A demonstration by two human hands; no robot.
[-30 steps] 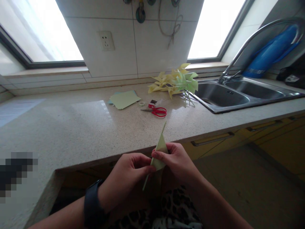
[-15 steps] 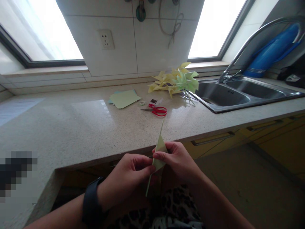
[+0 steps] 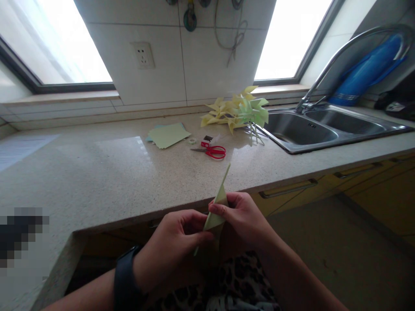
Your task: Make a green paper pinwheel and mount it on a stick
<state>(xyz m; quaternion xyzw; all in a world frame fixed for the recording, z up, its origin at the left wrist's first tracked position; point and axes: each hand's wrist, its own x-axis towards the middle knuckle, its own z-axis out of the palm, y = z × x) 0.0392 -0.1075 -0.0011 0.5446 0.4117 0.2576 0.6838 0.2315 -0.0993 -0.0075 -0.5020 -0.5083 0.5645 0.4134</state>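
A pale green sheet of paper [image 3: 216,219], partly rolled into a thin slanted tube, is held just in front of the counter's edge. My left hand [image 3: 181,235], with a dark band on its wrist, pinches the lower part of the roll between thumb and fingers. Higher up, my right hand [image 3: 244,216] grips the paper with its thumb on the near side. The tube's upper tip sticks out above both hands. Beyond them on the counter lie red-handled scissors [image 3: 216,151], a small red box [image 3: 205,143] and a tape roll [image 3: 192,141].
A stack of coloured paper [image 3: 171,135] lies on the stone counter [image 3: 123,181]. Yellow paper pinwheels [image 3: 222,113] and a green pinwheel [image 3: 257,114] rest by the steel sink [image 3: 293,150]. A drawer handle [image 3: 288,188] juts out below the counter's edge.
The paper roll has tilted further to the right at its top, and its lower end has risen a little. Both hands keep hold of it, nearly in place.
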